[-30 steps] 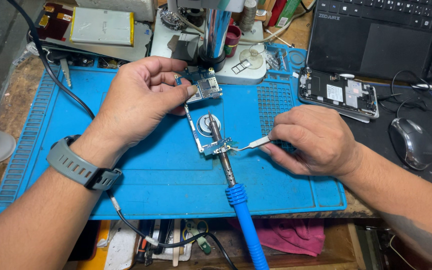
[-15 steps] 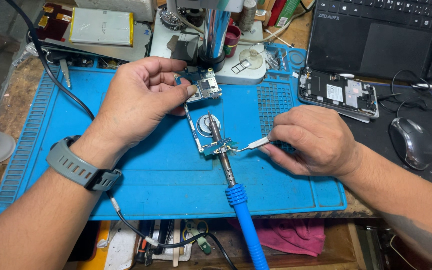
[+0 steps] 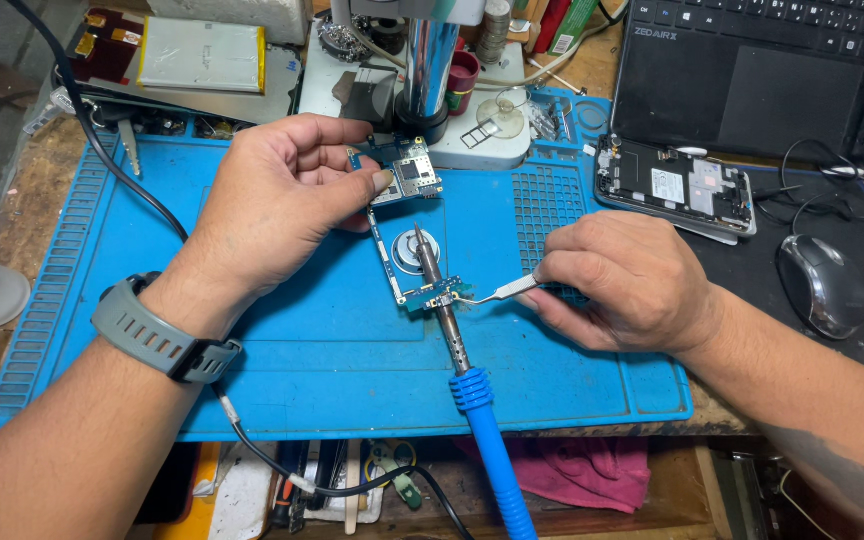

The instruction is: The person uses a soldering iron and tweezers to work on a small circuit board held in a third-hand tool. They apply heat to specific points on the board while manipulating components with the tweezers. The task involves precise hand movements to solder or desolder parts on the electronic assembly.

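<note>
My left hand [image 3: 277,205] pinches the top end of a narrow green phone circuit board [image 3: 404,230] and presses it onto the blue work mat [image 3: 282,360]. My right hand [image 3: 622,280] grips metal tweezers [image 3: 500,293] whose tips touch the board's lower end [image 3: 435,295]. A soldering iron with a blue handle [image 3: 487,440] lies across the mat, its metal shaft over the board. A grey watch [image 3: 157,335] is on my left wrist.
An opened phone body [image 3: 674,188] lies right of the mat beside a black laptop [image 3: 762,70] and a mouse [image 3: 822,285]. A microscope stand base [image 3: 422,90] and a battery [image 3: 200,55] sit behind. A black cable [image 3: 102,150] crosses the mat's left side. A pink rag [image 3: 582,470] hangs below the bench edge.
</note>
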